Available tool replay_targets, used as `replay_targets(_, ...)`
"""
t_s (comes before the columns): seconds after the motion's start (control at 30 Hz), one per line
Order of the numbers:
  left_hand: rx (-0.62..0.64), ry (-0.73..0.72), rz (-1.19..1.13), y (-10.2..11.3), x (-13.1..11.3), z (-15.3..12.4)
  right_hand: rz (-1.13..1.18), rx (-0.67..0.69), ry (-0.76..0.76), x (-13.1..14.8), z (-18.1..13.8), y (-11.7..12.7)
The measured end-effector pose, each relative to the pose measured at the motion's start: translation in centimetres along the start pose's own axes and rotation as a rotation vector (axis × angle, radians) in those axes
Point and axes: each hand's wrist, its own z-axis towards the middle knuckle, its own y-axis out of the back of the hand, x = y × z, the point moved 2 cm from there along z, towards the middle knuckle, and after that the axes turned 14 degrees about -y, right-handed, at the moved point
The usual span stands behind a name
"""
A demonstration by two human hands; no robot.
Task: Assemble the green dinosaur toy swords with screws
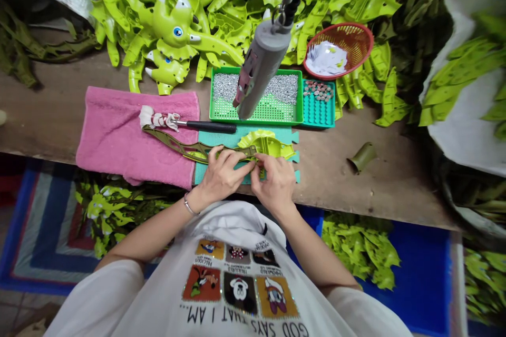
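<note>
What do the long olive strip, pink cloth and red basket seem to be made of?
Olive strip: probably moulded plastic, satin, judging by its soft sheen and cutouts.
Pink cloth: likely towelling, matte, from its fuzzy surface and soft folds; cotton or synthetic, unclear.
Red basket: apparently plastic, slightly glossy, with evenly spaced holes.

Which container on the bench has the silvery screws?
The long bright-green tray, partly behind the hanging grey tool; silvery screws cover its far half. The smaller teal tray beside it holds copper-coloured pieces, the red basket white slips.
</note>
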Motion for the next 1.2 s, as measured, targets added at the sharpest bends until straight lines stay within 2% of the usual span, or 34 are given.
replay_targets(0.1, 0.065, -0.006, 0.011, 0.0, 0.2, 0.2, 0.076, 0.021, 0.032, -0.1, -0.1, 0.4)
replay_targets(0.27, 0.127, -0.151, 0.034, 0.4, 0.9, 0.5, 0.182, 0.038, 0.136, -0.7, -0.5, 1.4)
replay_targets(0.43, 0.175, -0.197, -0.027, 0.4, 2.1, 0.1, 0.209, -0.014, 0.153, -1.4, -0.7, 1.3)
replay_targets(0.63, 0.149, -0.166, -0.062, 0.5, 2.2, 0.0, 0.169, -0.061, 0.144, -1.6, -0.3, 0.3)
replay_targets(0.73, 0.137, -0.136, -0.095, 0.5, 2.1, 0.1, 0.151, -0.038, 0.129, -1.5, 0.1, 0.0)
replay_targets(0.97, 0.032, -0.107, -0.100, 0.5, 1.9, 0.3, 0.217, 0.058, -0.041, -1.2, 0.6, 0.0)
replay_targets(1.2, 0.040, -0.108, -0.084, 0.2, 1.9, 0.2, 0.170, 0.067, -0.084, -0.7, 0.9, -0.1)
